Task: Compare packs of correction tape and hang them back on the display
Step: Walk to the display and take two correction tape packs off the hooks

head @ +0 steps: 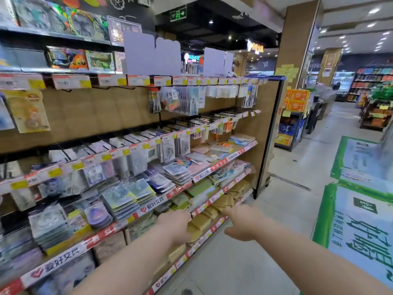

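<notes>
A yellow-backed pack of correction tape (28,110) hangs on a hook at the upper left of the wooden display wall (102,107). More carded packs (127,196) lie stacked on the sloping shelves below. Both my arms stretch forward, low in the view. My left hand (177,225) hovers in front of the lower shelf edge, fingers loosely curled and holding nothing. My right hand (244,223) is beside it, over the floor at the shelf front, fingers apart and holding nothing. Neither hand touches a pack.
Red price rails (148,206) edge each shelf. Bare hooks (119,87) stick out of the upper wall. The shelf unit ends at a black-framed panel (270,133). An aisle with green floor stickers (361,220) runs to the right, with more shelving (295,120) beyond.
</notes>
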{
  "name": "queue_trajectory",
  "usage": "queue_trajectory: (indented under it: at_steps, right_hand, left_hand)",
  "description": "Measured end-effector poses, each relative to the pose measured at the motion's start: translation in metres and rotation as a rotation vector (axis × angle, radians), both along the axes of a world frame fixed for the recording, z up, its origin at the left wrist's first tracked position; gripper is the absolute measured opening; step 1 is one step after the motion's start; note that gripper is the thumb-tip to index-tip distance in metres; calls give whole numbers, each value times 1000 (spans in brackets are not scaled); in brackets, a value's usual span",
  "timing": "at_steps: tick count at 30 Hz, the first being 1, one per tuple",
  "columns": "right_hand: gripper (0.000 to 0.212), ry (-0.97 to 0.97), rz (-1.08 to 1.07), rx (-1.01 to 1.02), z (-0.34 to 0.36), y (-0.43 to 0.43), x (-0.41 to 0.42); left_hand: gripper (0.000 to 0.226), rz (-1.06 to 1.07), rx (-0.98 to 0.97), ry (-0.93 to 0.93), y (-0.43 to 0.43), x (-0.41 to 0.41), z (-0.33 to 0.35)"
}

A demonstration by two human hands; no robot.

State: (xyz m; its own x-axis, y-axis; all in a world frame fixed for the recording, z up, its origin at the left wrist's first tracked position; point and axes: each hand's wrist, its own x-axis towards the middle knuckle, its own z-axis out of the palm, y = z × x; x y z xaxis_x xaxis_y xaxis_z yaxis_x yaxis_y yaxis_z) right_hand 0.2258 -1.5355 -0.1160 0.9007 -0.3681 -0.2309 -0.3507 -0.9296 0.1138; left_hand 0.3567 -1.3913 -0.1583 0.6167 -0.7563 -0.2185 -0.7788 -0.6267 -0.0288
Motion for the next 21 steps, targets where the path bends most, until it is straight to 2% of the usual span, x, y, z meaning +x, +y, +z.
queue_trajectory:
  at_steps: [10,21]
  right_hand:
    - [39,-23,-29,-33,5,-87,125]
    - [48,51,-40,89,-33,-132,238]
  left_hand:
    - [44,32,-69,15,-86,128,-13]
    - [49,169,-116,119,-92,229,-43]
